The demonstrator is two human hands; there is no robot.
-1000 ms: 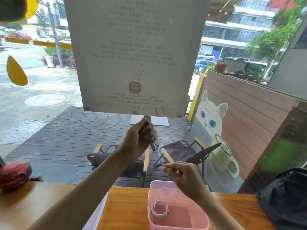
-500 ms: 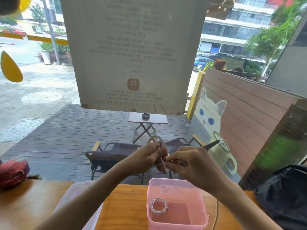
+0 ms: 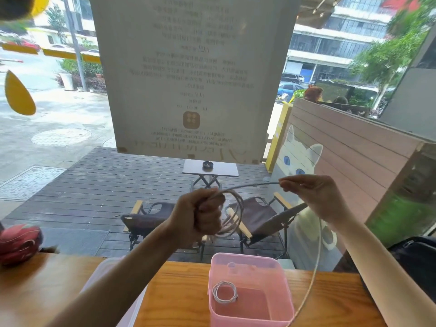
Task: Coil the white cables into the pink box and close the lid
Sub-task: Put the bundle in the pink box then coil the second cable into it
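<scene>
Left grip (image 3: 200, 218): I clamp the cable loops (image 3: 232, 215).
Right grip (image 3: 311, 197): I pinch the slack, up-right of the coil.
Pink box (image 3: 250, 267): directly below.

The right hand (image 3: 313, 197) has drawn away from the left hand (image 3: 200, 215), stretching the white cable (image 3: 254, 185) between them.

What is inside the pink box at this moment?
Inside the pink box lies one small coiled white cable, at the left on the bottom. The near wall hides the nearest strip of the bottom.
</scene>
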